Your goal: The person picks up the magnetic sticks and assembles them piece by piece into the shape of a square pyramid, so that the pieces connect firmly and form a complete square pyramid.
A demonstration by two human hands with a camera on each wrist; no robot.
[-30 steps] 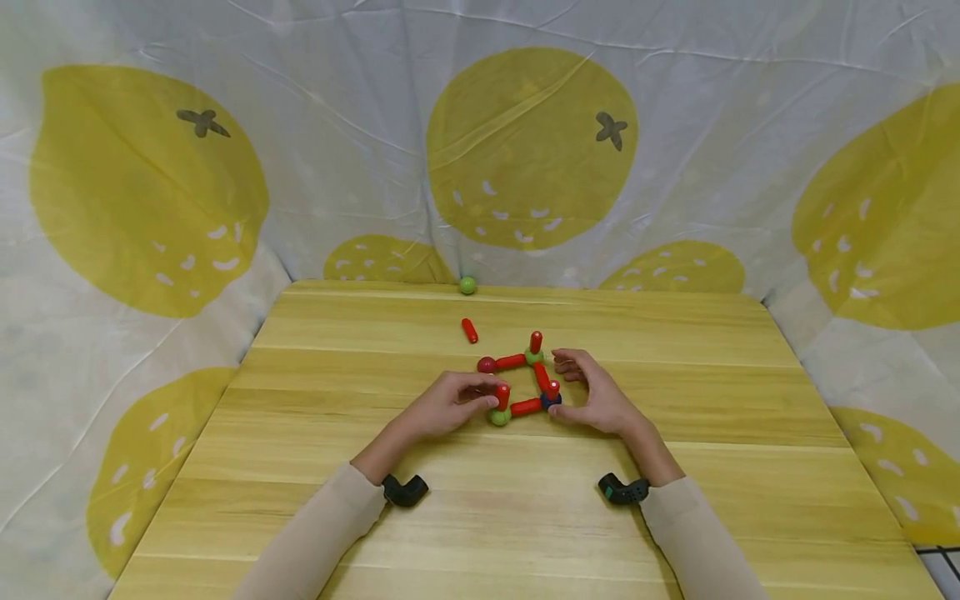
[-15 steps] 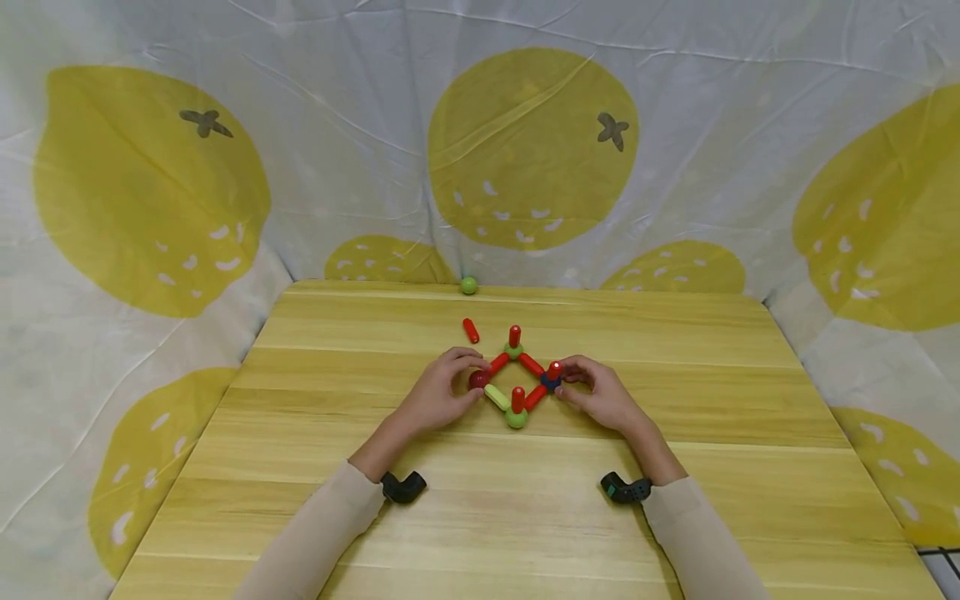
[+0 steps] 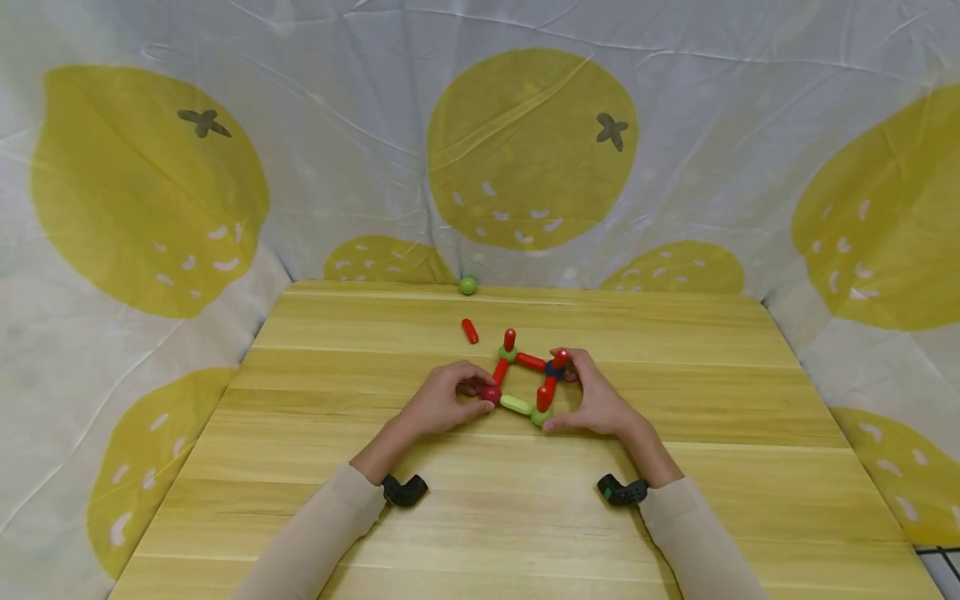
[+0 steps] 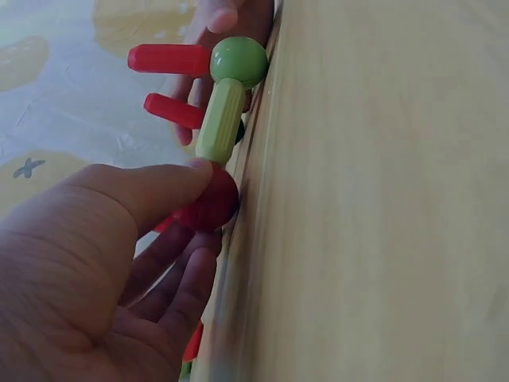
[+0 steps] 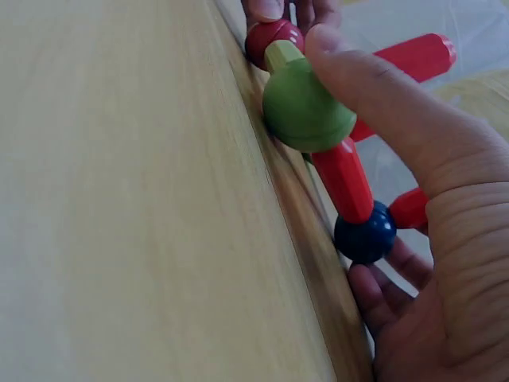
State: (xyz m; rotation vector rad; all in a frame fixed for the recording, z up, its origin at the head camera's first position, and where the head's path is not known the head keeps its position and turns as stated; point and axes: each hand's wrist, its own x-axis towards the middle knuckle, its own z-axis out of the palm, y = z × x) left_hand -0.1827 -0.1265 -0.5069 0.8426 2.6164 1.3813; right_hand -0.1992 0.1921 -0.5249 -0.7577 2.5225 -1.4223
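Observation:
A four-sided frame of balls and rods, like a magnetic building set, lies on the table between both hands. My left hand (image 3: 442,402) pinches its dark red ball (image 3: 491,395) at the front left corner. From there a pale yellow-green rod (image 3: 516,404) runs to the front green ball (image 3: 541,416). My right hand (image 3: 600,402) holds the frame's right side, thumb against that green ball, fingers at the blue ball (image 5: 365,232). Red rods form the other sides. Upright red rods stand on the front green ball, the blue ball and the back green ball (image 3: 507,355).
Behind the frame, a loose red rod (image 3: 469,331) lies on the wooden table (image 3: 480,517). A loose green ball (image 3: 468,286) sits at the table's back edge, by the lemon-print cloth (image 3: 360,167).
The frame has turned counterclockwise as seen from above, bringing the red ball to the front left. My left hand moved from a green corner to the red ball; my right now spans two corners.

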